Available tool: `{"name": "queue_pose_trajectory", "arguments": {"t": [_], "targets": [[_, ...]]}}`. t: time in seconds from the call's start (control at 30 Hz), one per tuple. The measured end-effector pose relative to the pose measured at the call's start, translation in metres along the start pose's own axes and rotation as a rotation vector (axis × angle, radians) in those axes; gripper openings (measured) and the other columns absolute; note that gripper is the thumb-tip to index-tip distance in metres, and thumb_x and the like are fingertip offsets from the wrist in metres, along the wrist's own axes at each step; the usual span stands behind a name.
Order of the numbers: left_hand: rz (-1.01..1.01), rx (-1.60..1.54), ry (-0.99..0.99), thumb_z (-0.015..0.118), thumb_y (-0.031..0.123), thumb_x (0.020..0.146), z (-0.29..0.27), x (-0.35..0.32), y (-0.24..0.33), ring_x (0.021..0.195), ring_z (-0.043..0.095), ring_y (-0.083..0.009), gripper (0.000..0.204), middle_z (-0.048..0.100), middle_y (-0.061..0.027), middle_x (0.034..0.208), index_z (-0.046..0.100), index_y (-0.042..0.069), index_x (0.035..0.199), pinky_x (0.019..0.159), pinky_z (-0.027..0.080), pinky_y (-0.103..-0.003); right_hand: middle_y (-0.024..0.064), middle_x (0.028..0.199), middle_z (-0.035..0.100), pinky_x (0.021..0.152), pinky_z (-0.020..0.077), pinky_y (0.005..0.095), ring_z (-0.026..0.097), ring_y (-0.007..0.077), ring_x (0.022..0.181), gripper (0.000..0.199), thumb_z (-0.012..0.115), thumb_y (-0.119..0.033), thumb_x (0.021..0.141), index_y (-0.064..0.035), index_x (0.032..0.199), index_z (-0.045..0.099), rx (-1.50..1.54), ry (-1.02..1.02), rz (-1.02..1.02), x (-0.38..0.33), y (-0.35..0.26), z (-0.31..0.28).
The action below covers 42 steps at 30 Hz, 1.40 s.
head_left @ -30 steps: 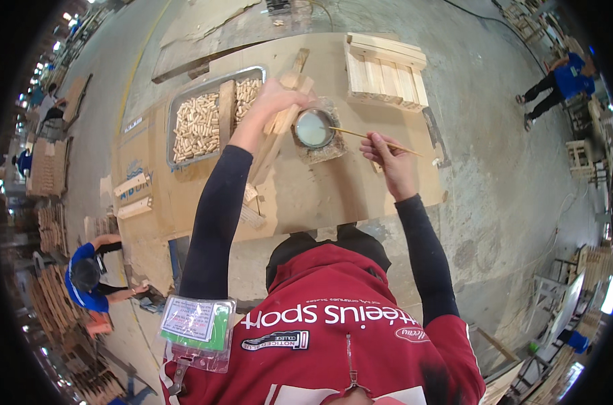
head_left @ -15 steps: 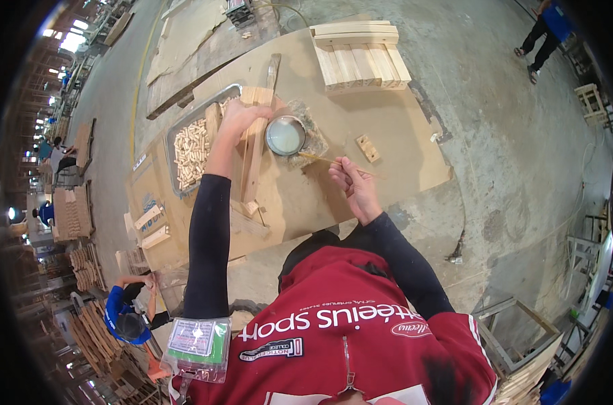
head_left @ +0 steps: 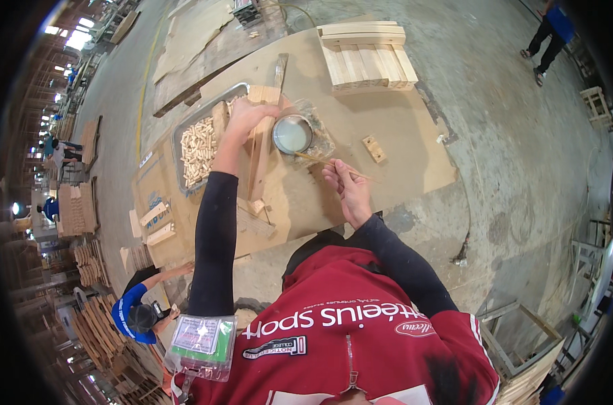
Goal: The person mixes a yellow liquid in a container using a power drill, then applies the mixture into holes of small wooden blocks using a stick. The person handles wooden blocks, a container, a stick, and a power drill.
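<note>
My left hand point(head_left: 247, 120) is closed over pale wooden pieces point(head_left: 260, 158) that lie beside a tray. Just right of it stands an open round can point(head_left: 293, 135) with whitish liquid inside, on a stained scrap of sheet point(head_left: 323, 138). In my right hand point(head_left: 349, 192) a thin wooden stick point(head_left: 314, 158) is pinched between thumb and fingers. Its far end reaches the can's near rim; whether it dips into the liquid I cannot tell. Several short wooden dowels point(head_left: 197, 150) fill the metal tray point(head_left: 179, 177) left of my left hand.
A stack of wooden bars point(head_left: 367, 61) sits at the cardboard's far side. A small block with holes point(head_left: 374, 148) lies right of the can, and loose strips point(head_left: 159, 233) lie at the near left. A co-worker in blue point(head_left: 134, 314) is at lower left, another person point(head_left: 551, 40) far right.
My right hand has moved a little left, closer to the can, with the stick. The left hand keeps its grip on the wood. The co-worker at lower left has stretched out an arm.
</note>
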State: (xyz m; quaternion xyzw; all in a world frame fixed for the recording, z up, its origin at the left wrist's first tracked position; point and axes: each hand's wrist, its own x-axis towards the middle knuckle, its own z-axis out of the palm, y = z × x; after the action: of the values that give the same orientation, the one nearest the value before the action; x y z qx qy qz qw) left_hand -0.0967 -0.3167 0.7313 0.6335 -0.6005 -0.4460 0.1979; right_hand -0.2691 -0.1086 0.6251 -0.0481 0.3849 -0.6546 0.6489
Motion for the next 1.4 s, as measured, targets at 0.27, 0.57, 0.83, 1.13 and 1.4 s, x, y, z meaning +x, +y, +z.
{"name": "queue_pose_trajectory", "arguments": {"t": [0.27, 0.57, 0.83, 1.13, 1.4], "targets": [[0.028, -0.141, -0.019, 0.081, 0.007, 0.064, 0.003, -0.009, 0.004, 0.081, 0.069, -0.019, 0.04, 0.072, -0.0109, 0.093, 0.071, -0.003, 0.101, 0.073, 0.054, -0.032, 0.0108, 0.1, 0.071, 0.084, 0.057, 0.0235, 0.07, 0.0157, 0.094, 0.03, 0.063, -0.022, 0.098, 0.0037, 0.112, 0.066, 0.075, 0.022, 0.135, -0.008, -0.002, 0.007], [0.352, -0.3, 0.308, 0.081, 0.008, 0.071, 0.004, -0.091, -0.063, 0.085, 0.067, -0.0152, 0.041, 0.07, -0.0089, 0.098, 0.064, -0.003, 0.106, 0.073, 0.054, -0.031, 0.0073, 0.09, 0.072, 0.073, 0.0575, 0.0245, 0.071, 0.0139, 0.08, 0.021, 0.069, -0.013, 0.093, 0.005, 0.104, 0.069, -0.651, -0.193, -0.397, 0.011, -0.084, 0.046], [0.375, -0.254, 0.487, 0.084, 0.011, 0.073, 0.064, -0.16, -0.145, 0.077, 0.063, -0.0156, 0.042, 0.065, -0.0046, 0.09, 0.058, -0.001, 0.104, 0.07, 0.051, -0.028, 0.0103, 0.085, 0.071, 0.064, 0.0534, 0.0301, 0.069, 0.0207, 0.071, 0.009, 0.071, -0.011, 0.089, -0.0042, 0.095, 0.072, -1.369, -0.445, -0.874, 0.014, -0.082, 0.083], [0.376, -0.372, 0.457, 0.081, 0.008, 0.072, 0.062, -0.173, -0.125, 0.082, 0.061, -0.0148, 0.031, 0.063, -0.0058, 0.09, 0.06, 0.0, 0.094, 0.074, 0.051, -0.03, 0.0106, 0.085, 0.071, 0.064, 0.0525, 0.0309, 0.069, 0.0218, 0.072, 0.006, 0.071, -0.009, 0.088, -0.0034, 0.088, 0.069, -1.409, -0.446, -0.864, -0.001, -0.069, 0.074], [0.317, -0.552, 0.335, 0.075, 0.003, 0.068, 0.054, -0.194, -0.1, 0.077, 0.064, -0.0097, 0.031, 0.067, -0.0035, 0.084, 0.061, 0.0, 0.095, 0.069, 0.052, -0.027, 0.0098, 0.093, 0.073, 0.073, 0.0568, 0.0257, 0.07, 0.0133, 0.083, 0.008, 0.071, -0.005, 0.089, 0.0016, 0.093, 0.07, -1.244, -0.372, -0.805, -0.005, -0.064, 0.069]]}}
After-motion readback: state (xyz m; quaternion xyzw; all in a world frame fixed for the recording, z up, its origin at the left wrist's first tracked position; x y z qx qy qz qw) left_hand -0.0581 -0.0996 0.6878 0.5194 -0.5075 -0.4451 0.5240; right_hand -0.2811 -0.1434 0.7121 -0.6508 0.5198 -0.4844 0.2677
